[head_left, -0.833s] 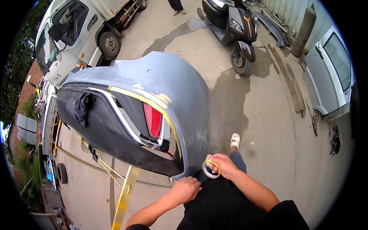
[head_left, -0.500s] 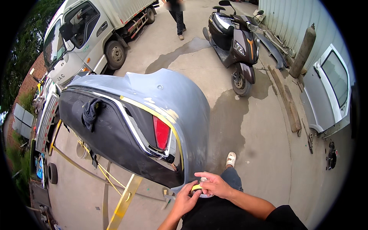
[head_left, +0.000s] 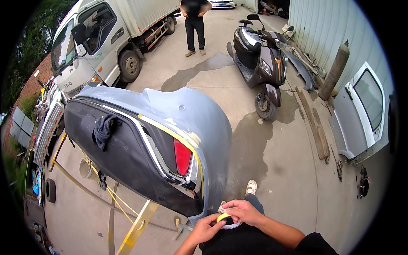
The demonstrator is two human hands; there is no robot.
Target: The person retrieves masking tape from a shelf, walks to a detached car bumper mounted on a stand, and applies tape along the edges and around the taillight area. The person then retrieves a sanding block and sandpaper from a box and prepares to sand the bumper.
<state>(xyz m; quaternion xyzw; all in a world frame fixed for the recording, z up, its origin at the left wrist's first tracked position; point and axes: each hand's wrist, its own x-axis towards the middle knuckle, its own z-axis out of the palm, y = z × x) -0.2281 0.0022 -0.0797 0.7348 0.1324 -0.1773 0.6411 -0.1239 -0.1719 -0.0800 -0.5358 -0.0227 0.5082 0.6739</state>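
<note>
The left hand [head_left: 205,228] and right hand [head_left: 246,212] are gripping the yellow tape roll [head_left: 222,217] near the bumper [head_left: 207,114], its rim probably offering the best hold, likely feeling light, firm and tacky.

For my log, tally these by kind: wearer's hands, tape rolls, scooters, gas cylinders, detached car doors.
Wearer's left hand and right hand: 2
Tape roll: 1
Scooter: 1
Gas cylinder: 1
Detached car door: 1
Total: 6

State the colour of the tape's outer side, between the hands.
Yellow; the tape shows best in the head view.
</note>
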